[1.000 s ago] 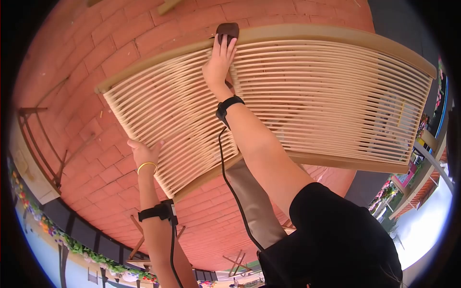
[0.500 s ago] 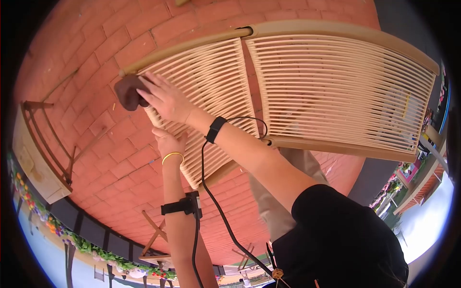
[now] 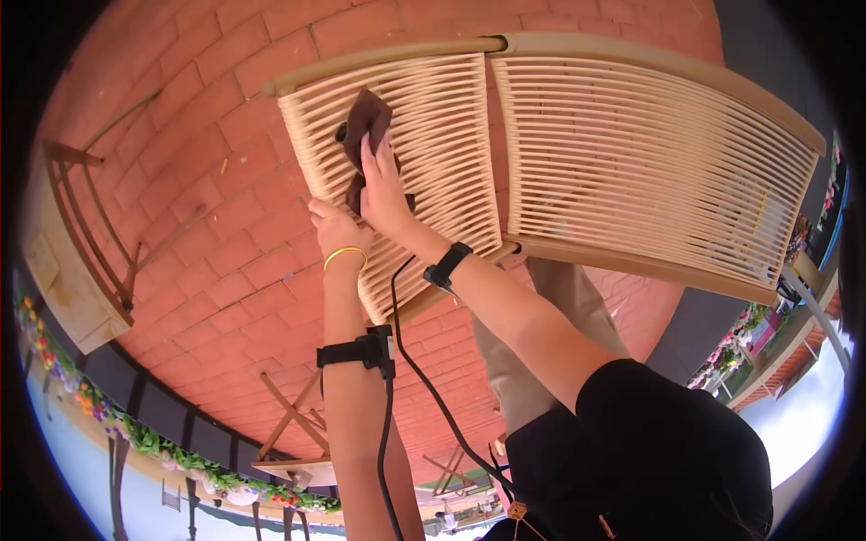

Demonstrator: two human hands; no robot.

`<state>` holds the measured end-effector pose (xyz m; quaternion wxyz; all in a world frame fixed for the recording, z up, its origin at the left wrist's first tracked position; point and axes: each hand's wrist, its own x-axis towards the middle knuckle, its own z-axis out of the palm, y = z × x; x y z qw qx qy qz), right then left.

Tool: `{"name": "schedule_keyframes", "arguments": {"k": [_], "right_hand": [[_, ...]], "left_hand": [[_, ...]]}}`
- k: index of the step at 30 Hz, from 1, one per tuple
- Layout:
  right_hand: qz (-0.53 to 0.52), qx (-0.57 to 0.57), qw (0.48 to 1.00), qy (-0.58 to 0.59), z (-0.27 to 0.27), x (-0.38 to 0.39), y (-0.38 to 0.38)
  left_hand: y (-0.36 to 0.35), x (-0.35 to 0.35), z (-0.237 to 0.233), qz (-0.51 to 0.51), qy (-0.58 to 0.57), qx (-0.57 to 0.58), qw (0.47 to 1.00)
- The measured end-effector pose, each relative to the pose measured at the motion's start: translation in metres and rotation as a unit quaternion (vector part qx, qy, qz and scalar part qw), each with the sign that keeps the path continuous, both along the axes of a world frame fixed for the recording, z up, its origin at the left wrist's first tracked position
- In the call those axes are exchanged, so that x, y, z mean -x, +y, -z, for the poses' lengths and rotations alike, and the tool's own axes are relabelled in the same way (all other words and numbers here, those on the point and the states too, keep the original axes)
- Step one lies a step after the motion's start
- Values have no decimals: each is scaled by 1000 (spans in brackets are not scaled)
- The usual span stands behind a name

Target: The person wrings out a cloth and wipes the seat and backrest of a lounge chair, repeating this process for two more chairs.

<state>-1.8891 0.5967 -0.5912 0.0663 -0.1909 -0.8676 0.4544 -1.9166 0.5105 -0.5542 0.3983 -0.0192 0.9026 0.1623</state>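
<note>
A light wooden chair [image 3: 631,153] with two panels of beige cord stretches across the head view. My right hand [image 3: 386,194] presses a dark brown cloth [image 3: 367,117] onto the cords of the left panel [image 3: 442,126], with the cloth bunched under and around the fingers. My left hand [image 3: 341,227], with a gold bracelet at the wrist, grips the left edge of that panel, close beside my right hand. Its fingertips curl around the corded edge and are partly hidden.
Red brick paving [image 3: 216,189] lies under the chair. A wooden table [image 3: 72,279] stands at the far left, and a cross-legged folding piece [image 3: 293,419] is at the lower left. A black cable [image 3: 419,379] runs from my right wrist. Flowers line the border [image 3: 171,464].
My right hand has moved the cloth from the panel's far left corner rightward onto its cords. The chair and my left hand sit slightly farther right in view.
</note>
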Motion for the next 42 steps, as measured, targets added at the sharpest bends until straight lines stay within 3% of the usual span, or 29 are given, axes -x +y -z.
{"name": "schedule_keyframes", "arguments": {"k": [1,3,5,7,9,11,13,14,15,17,18,21,23,25,27,29,30,33,35,37,39,42], "right_hand": [[-43,18,999,4,2,-8,14],[-246,-99,961,-83,12,-36,65],[-145,-243,935,-214,40,-83,110],[52,-181,940,-284,50,-104,120],[34,-128,936,-327,57,-107,94],[-60,-64,973,-215,27,-87,30],[-86,53,987,-127,-24,-62,-31],[-109,84,986,-95,-40,-59,-46],[-129,111,983,-61,-44,-59,-54],[-171,94,977,-90,-42,-73,-31],[-219,79,965,-118,-36,-90,-15],[-105,-83,948,-287,13,-174,56],[-24,-104,936,-335,29,-201,77],[7,-98,935,-340,19,-183,50],[-64,21,953,-295,-19,-155,1],[-124,23,965,-230,-52,-144,-54],[-126,86,969,-197,-70,-143,-65],[-202,102,957,-182,-71,-159,-46],[-174,36,950,-256,-58,-179,4],[-39,-115,934,-336,-27,-211,56],[-59,-172,883,-432,3,-258,86],[139,-81,887,-434,-7,-229,31]], "left_hand": [[4,5,-4,11,-29,22,999],[-11,6,-2,8,-52,3,999],[-29,3,-5,-177,-160,-204,949],[-37,-18,-12,-222,-206,-230,925],[-41,-46,-8,-267,-137,-207,931],[-35,-44,-2,-261,-147,-168,939],[-38,-42,-3,-374,-192,-246,873],[-59,-47,19,-367,-259,-384,807],[-63,-43,10,-400,-318,-336,791],[-52,-43,2,-426,-278,-361,781],[-44,-39,-4,-412,-249,-380,790],[-42,-37,-2,-384,-218,-397,805],[-38,-37,-7,-362,-211,-381,824],[-41,-42,-6,-383,-220,-355,824],[-37,-37,-2,-399,-218,-341,823],[-41,-39,1,-402,-211,-311,835],[-57,-43,21,-414,-239,-331,814],[-47,-42,12,-374,-195,-291,859],[-45,-42,7,-376,-211,-286,855],[-41,-38,3,-380,-220,-284,852],[-38,-35,-2,-368,-234,-303,847],[-37,-32,-5,-348,-236,-304,855]]}}
